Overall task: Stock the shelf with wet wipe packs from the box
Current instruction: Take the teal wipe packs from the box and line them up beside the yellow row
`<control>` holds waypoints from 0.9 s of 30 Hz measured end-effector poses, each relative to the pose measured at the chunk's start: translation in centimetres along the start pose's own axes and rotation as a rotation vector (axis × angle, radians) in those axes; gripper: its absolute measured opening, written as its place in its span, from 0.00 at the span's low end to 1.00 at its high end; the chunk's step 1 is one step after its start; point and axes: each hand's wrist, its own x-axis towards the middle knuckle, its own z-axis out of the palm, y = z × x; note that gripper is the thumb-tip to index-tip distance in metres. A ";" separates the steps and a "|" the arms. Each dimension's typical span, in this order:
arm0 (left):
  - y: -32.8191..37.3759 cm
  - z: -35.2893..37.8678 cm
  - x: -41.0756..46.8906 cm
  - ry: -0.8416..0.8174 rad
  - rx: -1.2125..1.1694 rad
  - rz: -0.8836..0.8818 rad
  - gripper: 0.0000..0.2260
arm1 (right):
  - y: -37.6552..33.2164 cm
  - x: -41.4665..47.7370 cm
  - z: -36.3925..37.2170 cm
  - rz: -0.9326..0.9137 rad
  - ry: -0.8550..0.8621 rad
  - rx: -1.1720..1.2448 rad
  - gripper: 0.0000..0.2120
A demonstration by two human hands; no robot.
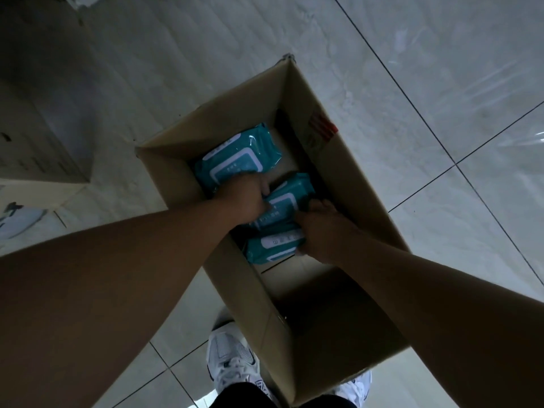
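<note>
An open cardboard box stands on the tiled floor right in front of my feet. Inside lie three teal wet wipe packs with white labels. The far pack rests at the back of the box. My left hand reaches in and grips the left edge of the middle pack. My right hand holds the right ends of the middle pack and the near pack. The shelf is not in view.
Other cardboard boxes stand on the floor at the left. My white sneakers are under the near edge of the box. Pale tiled floor spreads to the right and beyond the box.
</note>
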 end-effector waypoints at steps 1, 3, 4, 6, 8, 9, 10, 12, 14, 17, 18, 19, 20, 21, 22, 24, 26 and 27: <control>0.3 0.2 -0.2 -0.022 -0.033 0.005 0.16 | 0.1 -0.1 0.2 0.000 0.001 0.005 0.35; 0.5 1.0 -0.1 -0.072 -0.028 0.002 0.24 | 0.1 -0.5 0.7 0.006 -0.005 0.039 0.35; 0.6 1.3 0.0 -0.101 0.020 -0.006 0.30 | 0.2 -0.7 0.9 0.007 -0.005 0.052 0.35; 0.6 1.8 0.2 -0.196 0.159 -0.019 0.36 | 0.3 -1.1 1.3 -0.013 0.003 0.043 0.32; 0.8 2.0 -0.1 -0.240 0.242 0.022 0.29 | 0.3 -1.7 1.5 -0.026 0.020 0.025 0.30; 0.8 2.1 -0.3 -0.229 0.226 0.048 0.24 | 0.2 -2.1 1.4 -0.031 0.034 0.006 0.29; 0.8 2.0 -0.6 -0.212 0.173 0.074 0.21 | 0.1 -2.5 1.3 -0.042 0.061 -0.022 0.29; 0.9 1.3 -1.1 -0.172 0.111 0.106 0.19 | -0.5 -3.4 0.9 -0.062 0.139 -0.096 0.26; 1.3 -0.4 -1.7 -0.128 0.115 0.139 0.19 | -1.3 -4.6 0.3 -0.091 0.196 -0.112 0.23; 2.4 -3.4 -2.8 -0.119 0.168 0.178 0.22 | -2.0 -6.6 -1.1 -0.083 0.201 -0.044 0.22; 2.8 -4.3 -3.3 -0.123 0.190 0.182 0.23 | -2.0 -7.3 -1.6 -0.073 0.207 -0.027 0.22; 3.3 -5.3 -4.0 -0.131 0.209 0.175 0.22 | -2.0 -8.1 -2.2 -0.054 0.209 -0.018 0.22; 3.7 -6.1 -4.6 -0.139 0.219 0.166 0.21 | -1.9 -9.0 -2.7 -0.038 0.210 -0.005 0.22; 4.1 -6.8 -5.2 -0.151 0.218 0.153 0.19 | -1.8 -9.9 -3.2 -0.025 0.203 0.003 0.22; 4.4 -7.5 -5.8 -0.165 0.209 0.140 0.18 | -1.7 -10.8 -3.7 -0.017 0.195 0.003 0.21; 5.4 -9.2 -7.3 -0.210 0.161 0.097 0.18 | -1.6 -12.7 -5.1 -0.012 0.172 -0.018 0.19; 6.2 -10.9 -9.0 -0.232 0.113 0.054 0.18 | -1.7 -14.6 -6.4 -0.018 0.153 -0.020 0.18; 6.7 -11.9 -10.0 -0.233 0.095 0.038 0.17 | -1.8 -15.6 -7.0 -0.013 0.143 -0.011 0.18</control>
